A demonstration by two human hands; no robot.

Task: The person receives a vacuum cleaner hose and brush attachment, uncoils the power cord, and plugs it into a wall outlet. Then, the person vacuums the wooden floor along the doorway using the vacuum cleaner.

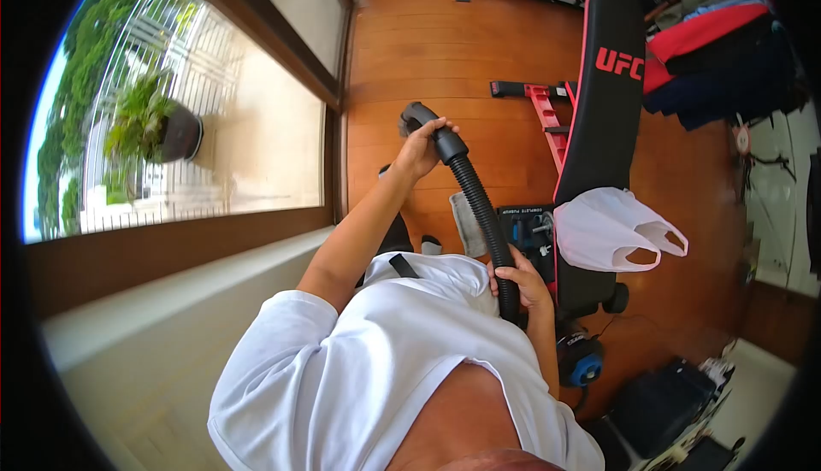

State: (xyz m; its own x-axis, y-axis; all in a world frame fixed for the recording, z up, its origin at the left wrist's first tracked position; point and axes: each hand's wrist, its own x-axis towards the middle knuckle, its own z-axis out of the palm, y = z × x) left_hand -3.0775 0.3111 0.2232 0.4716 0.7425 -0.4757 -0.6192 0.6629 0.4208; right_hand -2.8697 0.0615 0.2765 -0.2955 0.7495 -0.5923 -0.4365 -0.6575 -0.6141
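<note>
Ribbed black hose [481, 202] runs from your left hand [422, 148], whose fingers curl around its stiff end piece [450, 148], to your right hand [528, 281], which wraps the hose close to your white shirt [376, 334]. To the right of that hand, a white plastic bag [603, 230] lies on a padded black bench [605, 120].

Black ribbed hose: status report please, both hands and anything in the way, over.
Left hand gripping black handle. Right hand holding ribbed hose. Weight bench standing close on the right; nothing visibly blocking the hose.
</note>
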